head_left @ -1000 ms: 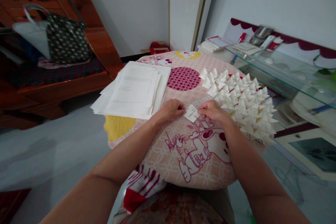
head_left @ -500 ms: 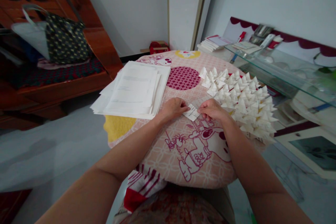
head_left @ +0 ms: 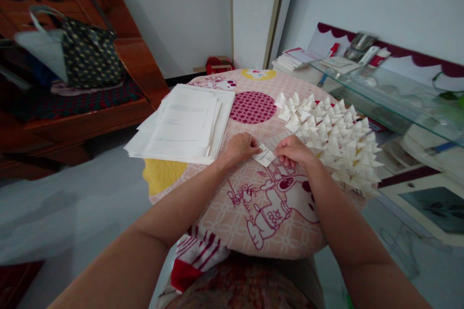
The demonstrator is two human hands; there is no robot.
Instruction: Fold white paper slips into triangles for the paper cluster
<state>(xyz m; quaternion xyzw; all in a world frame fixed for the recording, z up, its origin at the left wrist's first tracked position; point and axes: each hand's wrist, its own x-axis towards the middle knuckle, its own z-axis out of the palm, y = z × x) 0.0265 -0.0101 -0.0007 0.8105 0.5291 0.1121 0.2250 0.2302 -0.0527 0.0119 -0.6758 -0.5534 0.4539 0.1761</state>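
Note:
A small folded piece of printed paper (head_left: pixel 264 155) lies flat on the cloth-covered table (head_left: pixel 232 222), one corner pointing toward me. My left hand (head_left: pixel 242 147) pinches its left corner between thumb and fingertips. On the other side, my right hand (head_left: pixel 293 150) has its fingers curled in a pinch at the right corner. Right behind the folded paper, a pale flat strip, seemingly paper, shows between the hands. To the right stand rows of pointed folded paper pieces (head_left: pixel 331 135), packed close together and near my right wrist.
A stack of white paper sheets (head_left: pixel 183 120) sits left of my hands. Beyond the table's right edge is a glass shelf (head_left: pixel 395 101) holding booklets (head_left: pixel 293 58) and a cup (head_left: pixel 380 58). A wooden bench (head_left: pixel 119 82) with a dotted bag (head_left: pixel 90 53) stands at the left.
Almost nothing differs. Both hands stay at the folded paper's corners, with only a very slight shift of the left fingers.

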